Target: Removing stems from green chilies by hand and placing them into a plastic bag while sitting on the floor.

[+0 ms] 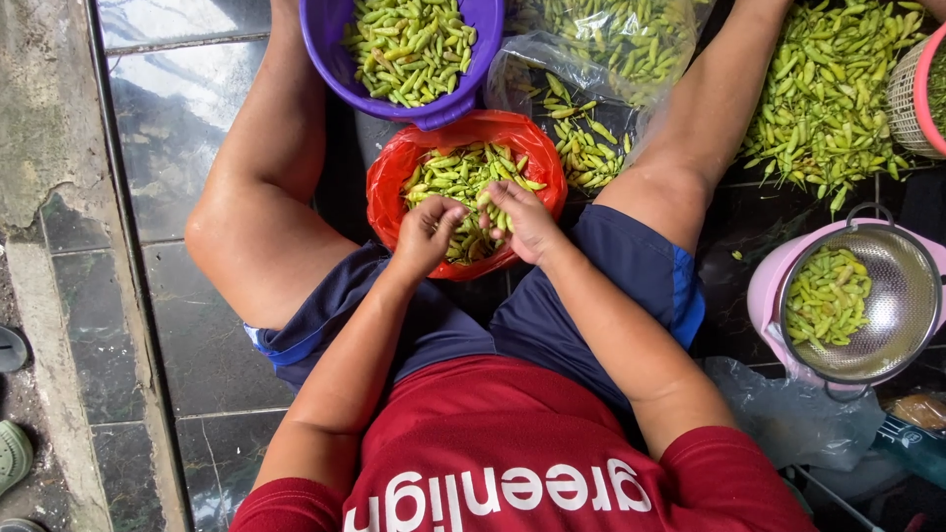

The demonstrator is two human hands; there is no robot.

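Fingertips of both hands meet over the near rim of a red plastic bag (389, 187) full of small green chillies (463, 177). The left hand (426, 234) curls its fingers inward and pinches a chilli between thumb and fingertips; the right hand (522, 222) is likewise curled, closing on what looks like the same or a neighbouring chilli, though which cannot be told. The held pod is mostly hidden by the fingers, so its long axis is unclear; the chillies in the bag lie every way, stems pointing in no one direction. Both wrists bend slightly down and the forearms run in from the lower corners, converging over the lap, elbows out. The person sits on a dark, glossy tiled floor (187, 355) with knees spread, the bag between the thighs. Just beyond the bag stands a purple bucket (320, 39) of chillies, beside it a clear plastic bag (522, 69) with more. Farther right a loose heap of chillies (828, 99) lies on the floor, and near it a metal colander (902, 296) sits in a pink basin (764, 286).
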